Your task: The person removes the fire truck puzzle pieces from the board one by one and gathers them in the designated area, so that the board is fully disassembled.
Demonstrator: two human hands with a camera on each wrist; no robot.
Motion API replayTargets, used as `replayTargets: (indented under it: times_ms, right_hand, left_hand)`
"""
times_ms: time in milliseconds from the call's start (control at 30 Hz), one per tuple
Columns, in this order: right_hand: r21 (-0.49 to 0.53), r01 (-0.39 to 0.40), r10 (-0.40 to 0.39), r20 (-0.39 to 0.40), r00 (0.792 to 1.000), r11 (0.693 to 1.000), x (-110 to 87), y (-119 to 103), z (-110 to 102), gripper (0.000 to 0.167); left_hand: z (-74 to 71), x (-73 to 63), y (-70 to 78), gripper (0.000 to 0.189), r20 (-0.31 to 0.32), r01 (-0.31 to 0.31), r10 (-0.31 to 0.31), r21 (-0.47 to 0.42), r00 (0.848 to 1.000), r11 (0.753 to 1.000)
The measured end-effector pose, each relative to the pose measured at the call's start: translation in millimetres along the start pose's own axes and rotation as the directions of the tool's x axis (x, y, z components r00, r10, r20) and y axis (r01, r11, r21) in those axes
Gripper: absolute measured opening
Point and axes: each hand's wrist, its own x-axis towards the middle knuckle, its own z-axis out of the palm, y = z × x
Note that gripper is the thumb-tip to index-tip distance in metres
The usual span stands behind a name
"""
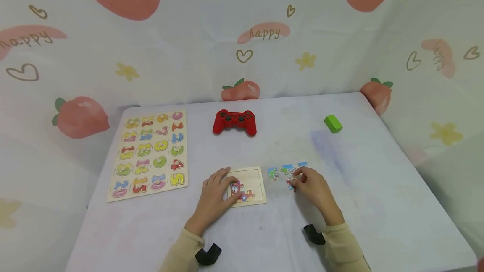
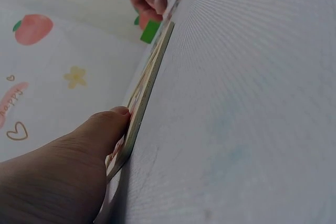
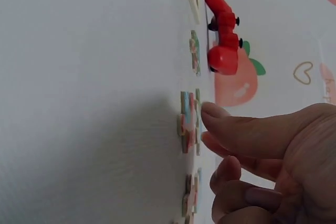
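My left hand (image 1: 213,192) rests on the left part of a small wooden jigsaw tray (image 1: 254,176), thumb and a finger touching its surface. Joined jigsaw pieces (image 1: 248,197) with a red vehicle picture lie in the tray's lower left, partly under that hand. To the right, my right hand (image 1: 313,187) hovers at a group of loose jigsaw pieces (image 1: 273,173), covering some. In the right wrist view, the thumb (image 3: 236,129) and index finger are slightly apart beside a jigsaw piece (image 3: 187,121), with nothing visibly pinched.
A wooden number puzzle board (image 1: 149,154) lies at the left. Behind the tray is a red game controller (image 1: 234,122), and a green block (image 1: 333,124) sits at the back right. Patterned cloth (image 1: 189,53) hangs behind the white table (image 1: 378,205).
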Motion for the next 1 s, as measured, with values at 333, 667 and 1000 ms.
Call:
replayTargets:
  times_ms: [333, 667, 1000]
  right_hand:
    - [-0.031, 0.016, -0.015, 0.033, 0.999, 0.999, -3.1, -3.8, 1.8, 0.019]
    - [-0.038, 0.011, -0.009, 0.044, 0.999, 0.999, -2.7, -2.5, 2.9, 0.021]
    - [0.031, 0.143, -0.141, -0.038, 0.989, 0.989, -9.5, -37.1, 25.9, 0.017]
  left_hand:
    - [2.5, 0.3, -3.1, 0.036, -0.009, -0.015, 0.015, 0.003, 1.0, 1.0]
    - [3.1, 0.2, -3.1, 0.036, -0.014, -0.014, 0.014, 0.021, 1.0, 1.0]
    - [2.0, -0.4, -3.2, 0.037, -0.011, -0.019, 0.019, 0.015, 1.0, 1.0]
